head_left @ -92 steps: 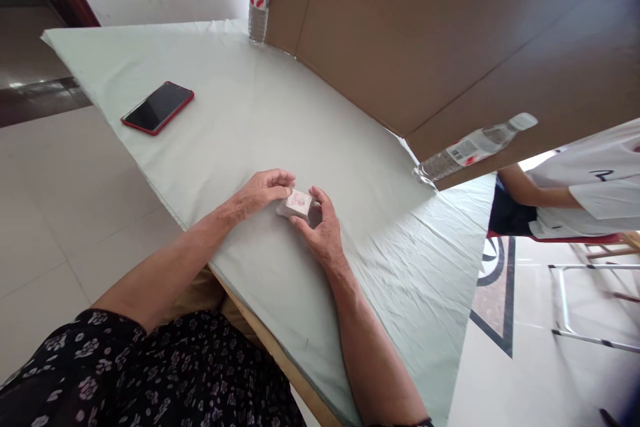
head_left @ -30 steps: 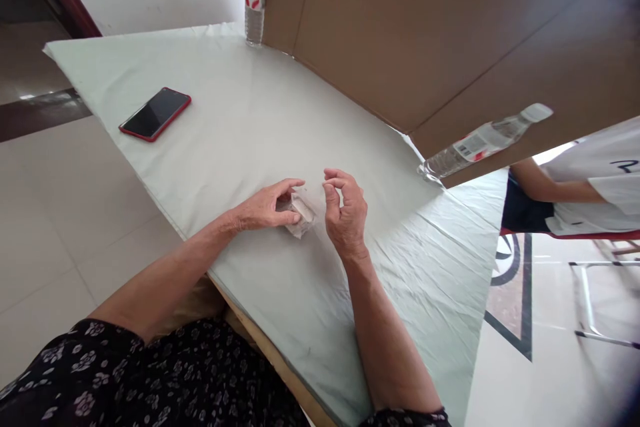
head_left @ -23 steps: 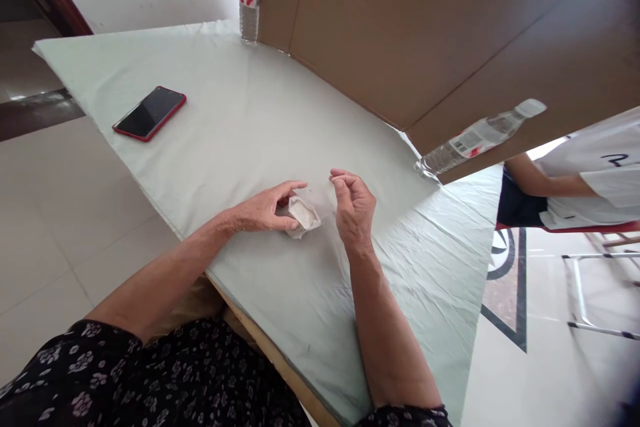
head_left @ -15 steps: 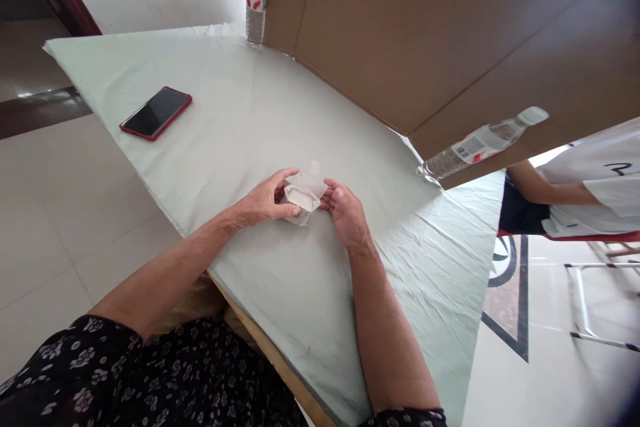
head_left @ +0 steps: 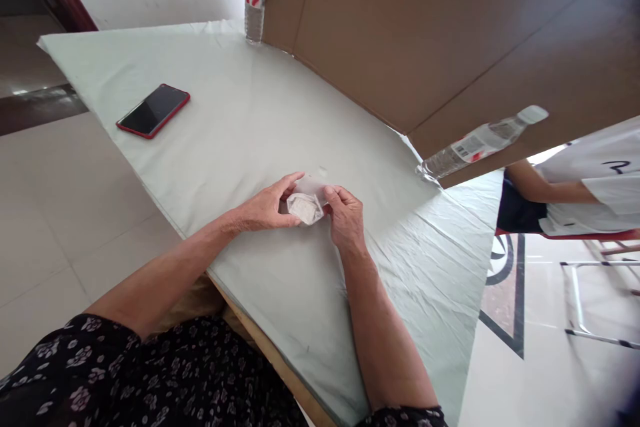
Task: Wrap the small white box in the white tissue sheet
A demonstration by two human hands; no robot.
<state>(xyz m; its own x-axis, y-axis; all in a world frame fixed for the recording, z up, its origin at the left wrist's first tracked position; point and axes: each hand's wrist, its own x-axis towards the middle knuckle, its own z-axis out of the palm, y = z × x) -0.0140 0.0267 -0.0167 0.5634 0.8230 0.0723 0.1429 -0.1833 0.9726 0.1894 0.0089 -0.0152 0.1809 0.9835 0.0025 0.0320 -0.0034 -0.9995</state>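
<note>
A small white packet (head_left: 305, 209) with a translucent flap (head_left: 314, 187) is held between my two hands above the cloth-covered table. It resembles a tissue pack; its near end shows pale, crumpled-looking contents. My left hand (head_left: 273, 205) curves round the packet's left side, thumb at the near edge and fingers at the far edge. On the other side, my right hand (head_left: 346, 213) pinches the flap's right edge between thumb and forefinger, its other fingers curled under. What lies beneath the packet is hidden.
A black-screened phone in a red case (head_left: 154, 111) lies at the table's left. One water bottle (head_left: 255, 3) stands at the back; another bottle (head_left: 480, 141) stands at the right, both against a brown board (head_left: 380, 33). A seated person's arm (head_left: 530, 185) shows beyond the board.
My right hand has closed from loosely spread fingers to a pinch on the flap. The packet has turned and tipped so that its near end faces me more.
</note>
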